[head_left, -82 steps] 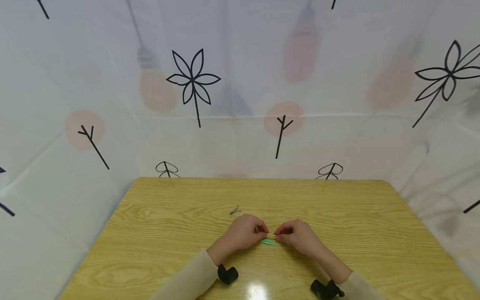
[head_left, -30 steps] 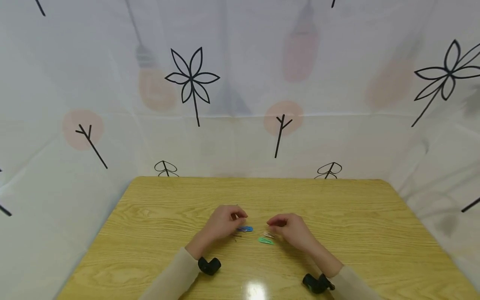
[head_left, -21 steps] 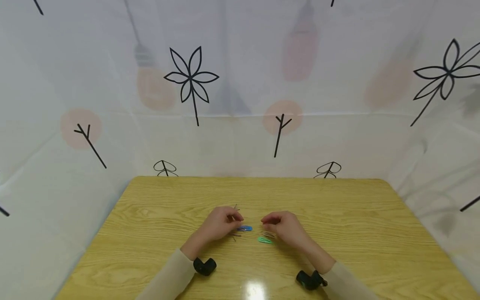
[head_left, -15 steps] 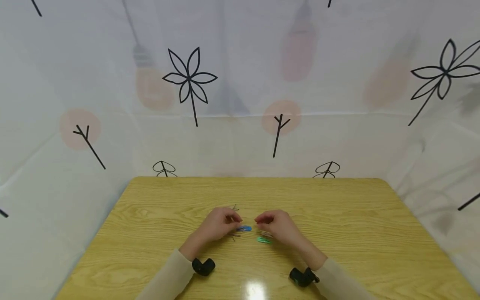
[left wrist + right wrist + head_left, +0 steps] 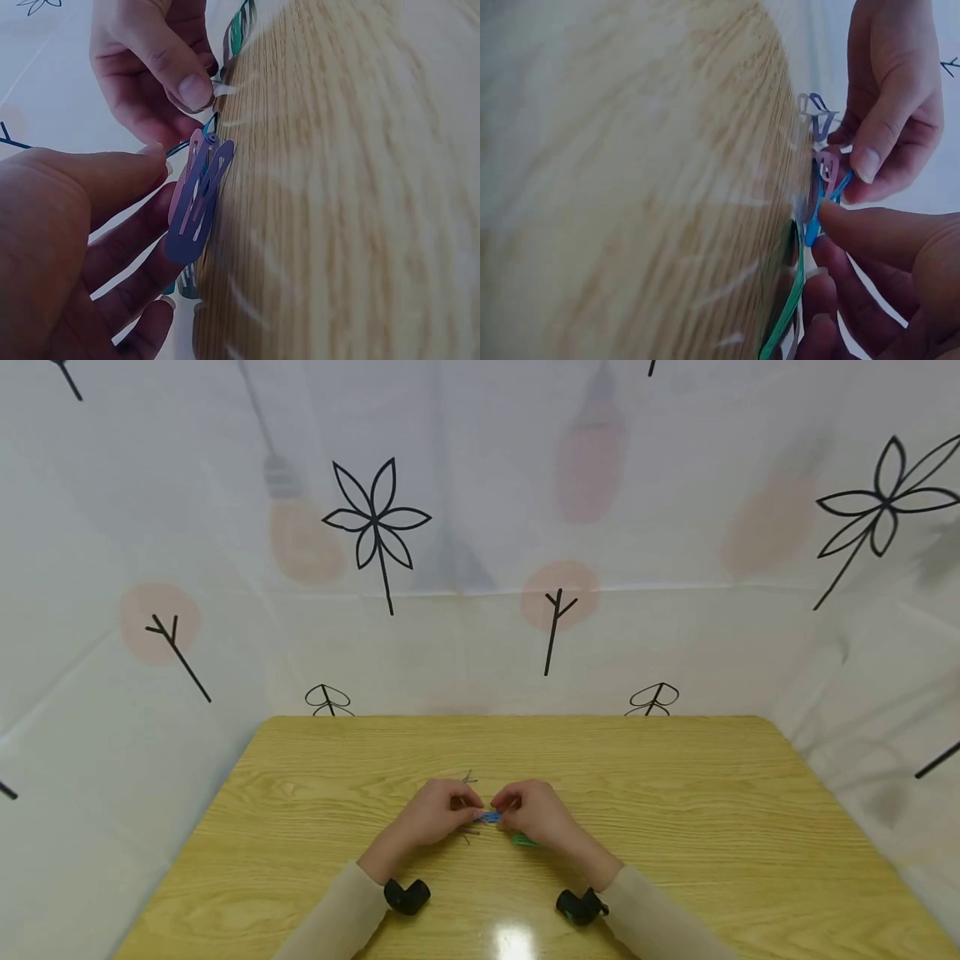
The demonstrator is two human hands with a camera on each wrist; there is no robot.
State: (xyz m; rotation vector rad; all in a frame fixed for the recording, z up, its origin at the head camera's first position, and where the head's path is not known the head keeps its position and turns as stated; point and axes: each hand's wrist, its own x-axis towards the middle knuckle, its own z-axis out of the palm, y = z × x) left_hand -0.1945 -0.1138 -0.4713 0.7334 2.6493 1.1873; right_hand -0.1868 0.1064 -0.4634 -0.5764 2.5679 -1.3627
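In the head view, my left hand [image 5: 435, 814] and right hand [image 5: 536, 814] nearly meet over a blue snap hair clip [image 5: 490, 817]. In the right wrist view, the left thumb and fingers pinch one end of this blue clip [image 5: 815, 225], with the right thumb and index finger at its other end. A purple hair clip [image 5: 187, 244] and a pink one [image 5: 180, 196] overlap beside my left fingers in the left wrist view. Close below the right hand lies a green hair clip [image 5: 522, 840], partly covered by it.
Thin grey clips [image 5: 468, 777] lie beyond the left hand, and more thin ones [image 5: 468, 835] show on its near side. The wooden table [image 5: 675, 793] meets a patterned white cloth [image 5: 465, 652] at its back and sides.
My right hand has moved left, from above the green and pale clips to the blue clip. Earlier both hands were at the green clip; the left then moved left to the blue one.
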